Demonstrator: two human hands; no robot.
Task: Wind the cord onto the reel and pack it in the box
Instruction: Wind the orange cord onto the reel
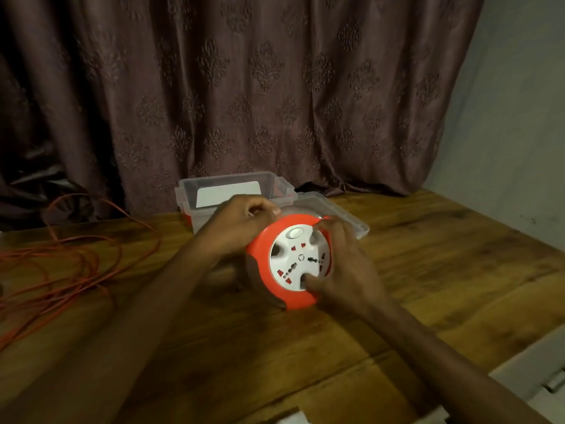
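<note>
Head view, biggest first: dark patterned curtain (260, 87) fills the back, w/ a wooden table (428, 270) running below it, probably pushed up to it so the work has a backstop. On the table's left lies the orange cord (61, 264), loose in sprawling loops w/ one arc rising at the far edge; laid out slack like that, I'd judge, so it can feed in w/o snagging. Nearly all of it looks unwound, so winding is at or near its start. Clear plastic box (232, 191) sits open at the table's back, just behind the hands, w/ its lid (345, 218) flat beside it on the right, presumably ready so the reel drops straight in once wound. A white card or label shows inside the box. Reel (290, 261), orange rim w/ white socket face, is held tilted toward the camera above the table center, in front of the box. Left hand (232, 228) grips the reel's upper-left rim, fingers curled round it, likely steadying the body. Right hand (345, 270) wraps the right side, fingers curled on the rim & thumb pressed into a recess of the white face, which looks like the grip for cranking the core round. Can't tell where the cord enters the reel; hands hide it.
</note>
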